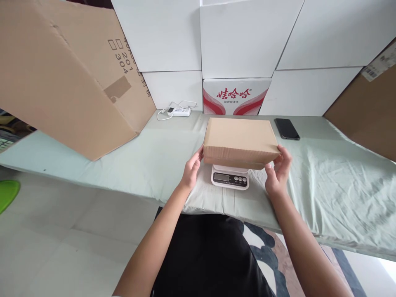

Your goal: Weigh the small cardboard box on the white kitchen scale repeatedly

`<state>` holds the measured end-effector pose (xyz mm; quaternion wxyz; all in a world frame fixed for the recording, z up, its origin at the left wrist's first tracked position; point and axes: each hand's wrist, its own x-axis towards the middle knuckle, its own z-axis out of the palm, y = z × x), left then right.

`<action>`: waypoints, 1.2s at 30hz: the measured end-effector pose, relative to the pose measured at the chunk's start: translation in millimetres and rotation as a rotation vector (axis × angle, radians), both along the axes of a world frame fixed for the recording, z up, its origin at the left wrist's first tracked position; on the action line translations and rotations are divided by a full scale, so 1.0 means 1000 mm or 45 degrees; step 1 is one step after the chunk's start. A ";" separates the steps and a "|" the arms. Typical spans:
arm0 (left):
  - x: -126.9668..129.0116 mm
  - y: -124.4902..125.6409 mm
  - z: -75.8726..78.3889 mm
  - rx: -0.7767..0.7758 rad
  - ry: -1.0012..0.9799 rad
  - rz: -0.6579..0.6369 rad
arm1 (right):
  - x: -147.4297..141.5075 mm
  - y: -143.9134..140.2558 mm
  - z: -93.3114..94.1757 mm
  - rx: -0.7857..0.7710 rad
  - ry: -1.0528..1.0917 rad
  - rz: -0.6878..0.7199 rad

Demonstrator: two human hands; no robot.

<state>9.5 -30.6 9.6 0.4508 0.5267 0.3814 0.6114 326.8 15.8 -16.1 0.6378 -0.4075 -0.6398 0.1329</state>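
A closed brown cardboard box (241, 136) rests on or just over a small white kitchen scale (230, 178), covering the scale's platform. The scale's display and buttons show in front of the box. My left hand (192, 168) presses its fingers against the box's left side. On the opposite side, my right hand (277, 170) grips the front right corner, fingers at the side and thumb near the lower edge. The box looks slightly tilted, and whether its underside fully touches the scale is hidden.
A black phone (287, 129) lies behind my right hand. Farther left is a white power strip (179, 111) with its cord. White boxes (235, 39) form a wall at the back. Large cartons stand at the left (77, 82) and right (368, 103) of the cloth-covered table (145, 165).
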 end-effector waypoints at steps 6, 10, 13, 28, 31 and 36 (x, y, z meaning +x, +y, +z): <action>0.000 -0.002 0.002 -0.015 0.023 -0.002 | 0.000 -0.003 0.002 -0.028 -0.015 -0.010; 0.000 -0.001 0.002 0.009 0.026 0.004 | 0.000 -0.002 0.000 -0.030 0.029 -0.022; 0.000 -0.002 0.002 0.030 0.038 -0.002 | -0.002 -0.003 0.000 -0.060 0.062 -0.002; 0.005 0.108 0.049 0.219 0.301 -0.093 | -0.018 0.085 0.049 0.136 0.038 -0.012; 0.009 0.131 0.030 0.126 0.351 -0.043 | -0.023 0.121 0.025 0.079 0.079 0.016; 0.006 0.139 0.000 0.005 0.361 -0.031 | -0.021 0.138 -0.003 -0.044 0.125 0.113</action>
